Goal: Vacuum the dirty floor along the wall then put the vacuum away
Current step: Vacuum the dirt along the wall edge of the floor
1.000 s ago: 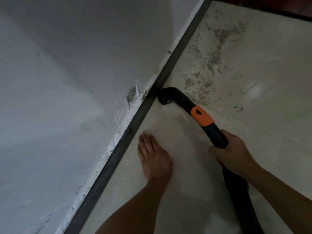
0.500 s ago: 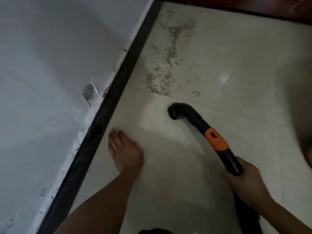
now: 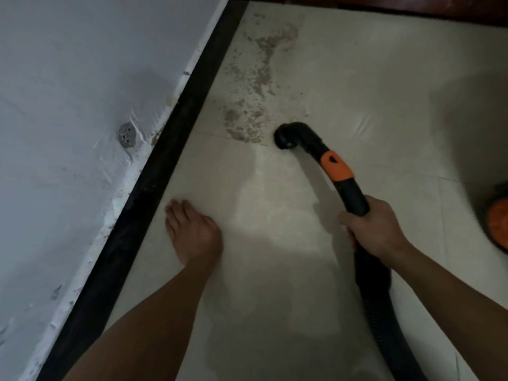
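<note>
Bare foot [image 3: 193, 232] planted on pale floor tile [image 3: 275, 243], just beside the black baseboard [image 3: 154, 182] at the foot of the white wall [image 3: 68, 92]. Right hand [image 3: 376, 229] wrapped tight around the black vacuum hose [image 3: 384, 320], above the ribbed section. Left hand out of view. Past the grip, an orange collar [image 3: 336, 166]; then the curved nozzle [image 3: 288, 136], mouth down on the tile at the near edge of the dirt patch [image 3: 255, 86]. Dirt trails away along the baseboard. Orange vacuum body [image 3: 499, 224] at far right edge.

Open tile right of nozzle [image 3: 286, 137]; bare foot [image 3: 193, 232], baseboard [image 3: 154, 188] leftward.
</note>
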